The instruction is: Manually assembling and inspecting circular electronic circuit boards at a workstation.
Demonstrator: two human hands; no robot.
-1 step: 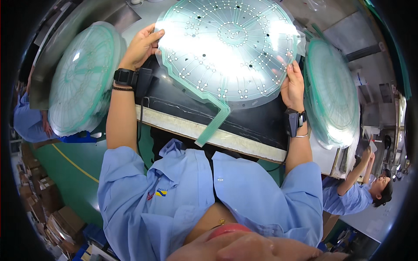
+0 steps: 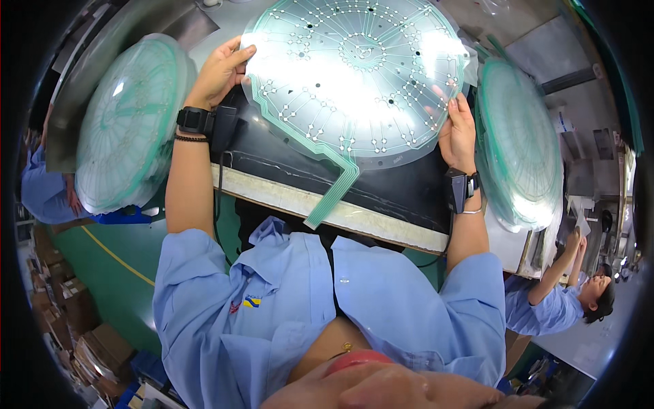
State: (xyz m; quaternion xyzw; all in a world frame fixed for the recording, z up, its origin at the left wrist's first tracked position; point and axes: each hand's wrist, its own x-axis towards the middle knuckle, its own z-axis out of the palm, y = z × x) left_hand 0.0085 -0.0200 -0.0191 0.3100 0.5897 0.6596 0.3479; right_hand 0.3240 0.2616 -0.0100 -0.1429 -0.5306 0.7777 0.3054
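Between my hands is a large round clear film circuit sheet (image 2: 381,123), printed with pale green tracks and many silvery dots. Bright glare washes out parts of its surface. A narrow striped tail (image 2: 334,198) runs from its near edge and hangs over the table's front edge. My left hand (image 2: 223,70) pinches the sheet's left rim, thumb on top. At the right rim, my right hand (image 2: 459,133) grips the sheet with its thumb in front; some fingers show through the clear film behind it.
Stacks of similar round sheets stand on both sides, one left (image 2: 129,129) and one right (image 2: 521,143). Beneath the held sheet lies a black tabletop (image 2: 272,157) with a pale front edge. Another person (image 2: 555,300) works at far right; a second person's blue sleeve (image 2: 44,180) shows at far left. Cardboard boxes (image 2: 102,347) are at lower left.
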